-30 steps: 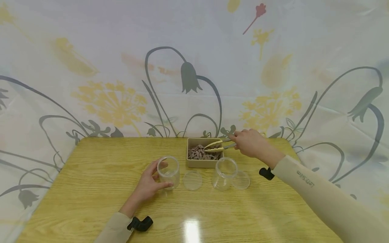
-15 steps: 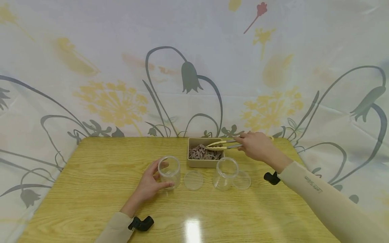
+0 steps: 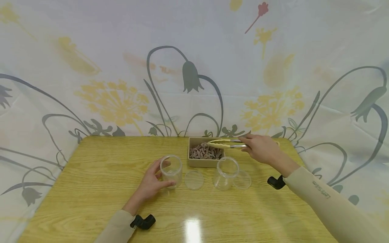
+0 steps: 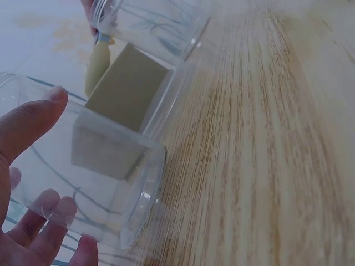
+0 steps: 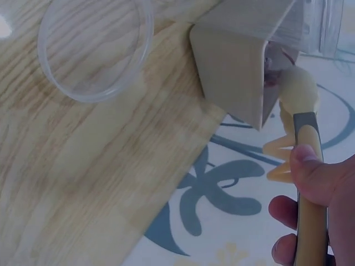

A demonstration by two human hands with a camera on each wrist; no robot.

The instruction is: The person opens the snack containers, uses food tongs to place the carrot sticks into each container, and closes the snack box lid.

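Note:
My left hand (image 3: pixel 151 181) grips a clear round jar (image 3: pixel 173 173) standing open-topped on the table; thumb and fingers wrap its sides in the left wrist view. In my right hand (image 3: pixel 259 147) is a pair of tongs (image 3: pixel 222 145) with cream tips and metal arms, thumb pressed along the handle in the right wrist view. The tips hang over a beige box (image 3: pixel 203 163) filled with greyish-brown strip-like pieces (image 3: pixel 203 152). Whether the tips hold a piece, I cannot tell.
A second open clear jar (image 3: pixel 223 179) stands before the box's right corner. One clear lid (image 3: pixel 194 180) lies between the jars, another clear lid (image 3: pixel 244 180) just right of the second jar. Behind the wooden table (image 3: pixel 121 158) hangs a flower-printed cloth (image 3: pixel 121 67).
The right hand has moved a little to the right and down, and the tongs' tips have risen out of the pieces toward the box's rim. The left hand stays on its jar.

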